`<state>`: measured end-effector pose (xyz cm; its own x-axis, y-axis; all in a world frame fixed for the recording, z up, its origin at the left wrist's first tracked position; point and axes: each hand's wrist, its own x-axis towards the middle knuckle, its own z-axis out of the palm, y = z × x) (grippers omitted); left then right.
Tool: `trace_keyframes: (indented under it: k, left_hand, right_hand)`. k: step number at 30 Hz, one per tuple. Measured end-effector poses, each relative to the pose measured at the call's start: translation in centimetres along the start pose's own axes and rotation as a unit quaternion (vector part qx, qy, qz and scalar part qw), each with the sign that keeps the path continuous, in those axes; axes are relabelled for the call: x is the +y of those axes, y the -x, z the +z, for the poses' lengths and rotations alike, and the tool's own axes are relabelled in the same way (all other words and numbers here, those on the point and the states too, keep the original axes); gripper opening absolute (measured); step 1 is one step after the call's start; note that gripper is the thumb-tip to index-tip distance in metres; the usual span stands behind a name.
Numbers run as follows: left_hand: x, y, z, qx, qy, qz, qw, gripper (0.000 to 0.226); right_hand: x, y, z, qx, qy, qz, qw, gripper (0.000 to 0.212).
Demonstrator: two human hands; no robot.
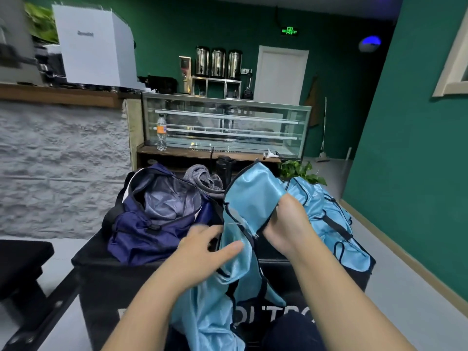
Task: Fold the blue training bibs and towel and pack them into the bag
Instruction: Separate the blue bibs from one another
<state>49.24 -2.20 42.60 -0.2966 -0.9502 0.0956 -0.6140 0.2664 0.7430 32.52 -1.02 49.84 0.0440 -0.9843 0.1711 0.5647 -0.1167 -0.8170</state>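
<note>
A light blue training bib (249,198) with dark trim hangs raised over the black box; my right hand (286,224) grips its upper edge. My left hand (207,245) reaches to the bib's left edge with fingers loosely spread, thumb against the fabric. More blue bibs (326,219) lie heaped on the box to the right. The navy bag (157,211) sits open on the left of the box, its grey lining showing. A grey towel (202,179) lies bunched behind the bag.
The black box (106,287) bears the bag and bibs. A dark bottle (225,168) stands behind the towel, a green plant (301,172) behind the bibs. A glass display case (228,125) and a stone-faced counter (63,160) stand beyond. A black bench (22,257) is at left.
</note>
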Motion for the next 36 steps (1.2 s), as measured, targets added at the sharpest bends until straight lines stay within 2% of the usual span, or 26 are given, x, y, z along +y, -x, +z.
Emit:
trace_keyframes:
  k: [2,4,5,8,9,11,12,13,16,17,20,21,23,26,28,30,32,33,34,35,36]
  left_hand:
    - [1.1,0.2,0.3,0.054,0.020,0.027,0.998,0.072]
    - [2.8,0.8,0.2,0.144,0.066,0.094,0.983,0.049]
    - [3.7,1.5,0.1,0.193,0.071,0.120,0.971,0.046]
    - [4.9,2.8,-0.7,0.294,0.059,0.156,0.941,0.041]
    - [5.1,3.1,-1.1,0.310,0.051,0.161,0.936,0.035]
    - [5.2,3.4,-2.0,0.321,0.071,0.169,0.929,0.027]
    - [5.4,3.5,-2.4,0.323,0.083,0.171,0.927,0.026]
    - [5.5,3.5,-2.6,0.325,0.087,0.171,0.926,0.027]
    - [6.2,4.0,-2.6,0.330,0.068,0.175,0.925,0.026]
    - [6.4,4.2,-2.4,0.330,0.059,0.179,0.925,0.026]
    - [6.4,4.1,-2.0,0.314,0.051,0.192,0.928,0.024]
    - [6.4,4.1,-1.9,0.300,0.050,0.206,0.930,0.023]
    - [6.6,4.0,-1.7,0.256,0.019,0.249,0.934,0.012]
    - [6.8,4.1,-1.1,0.192,0.014,0.282,0.940,0.027]
    - [6.8,4.2,-1.1,0.191,0.093,0.253,0.944,0.022]
    - [6.8,4.2,-0.9,0.205,0.184,0.218,0.936,0.007]
    - [6.6,4.2,-0.7,0.182,0.289,0.132,0.931,0.010]
    - [5.8,3.5,-0.4,0.156,0.306,0.087,0.935,0.013]
    - [4.8,3.6,-0.5,0.099,0.287,0.068,0.950,0.019]
    - [3.6,3.9,-0.4,0.034,0.290,0.070,0.954,0.024]
    - [2.0,3.4,0.3,0.001,0.315,0.075,0.946,0.024]
  right_hand:
    - [0.0,1.1,0.6,-0.019,-0.005,0.002,1.000,0.019]
    - [0.0,1.8,0.9,-0.025,-0.010,0.003,1.000,0.019]
    - [0.1,2.0,0.9,-0.029,-0.008,0.001,1.000,0.019]
    - [0.7,2.2,0.9,-0.047,0.076,-0.006,0.996,0.021]
    - [1.0,2.2,0.8,-0.053,0.139,-0.007,0.989,0.026]
    - [1.4,2.4,1.0,-0.063,0.262,0.012,0.963,0.050]
    - [1.4,2.6,1.2,-0.059,0.293,0.025,0.954,0.059]
    - [1.3,2.9,1.5,-0.055,0.310,0.030,0.949,0.060]
    - [0.5,4.0,2.2,-0.035,0.348,-0.019,0.937,0.026]
    - [0.3,4.4,2.4,-0.041,0.357,-0.033,0.933,0.026]
    - [-0.1,5.3,2.6,-0.092,0.430,-0.041,0.897,0.047]
    - [0.1,5.3,2.5,-0.095,0.440,-0.044,0.892,0.044]
    - [0.1,5.2,2.2,-0.081,0.389,-0.056,0.916,0.025]
    - [0.1,5.0,1.5,-0.047,0.294,-0.076,0.952,0.010]
    - [-0.1,5.0,1.2,-0.029,0.261,-0.085,0.961,0.013]
    - [-0.4,4.9,1.0,-0.008,0.242,-0.087,0.966,0.015]
    - [-0.6,4.9,0.6,-0.004,0.213,-0.086,0.973,0.019]
    - [-0.7,4.9,0.5,-0.014,0.198,-0.082,0.977,0.021]
    - [-0.9,4.9,0.3,-0.027,0.185,-0.075,0.980,0.022]
    - [-0.9,5.0,0.2,-0.040,0.174,-0.064,0.982,0.022]
    - [-1.0,5.1,0.2,-0.051,0.169,-0.053,0.983,0.023]
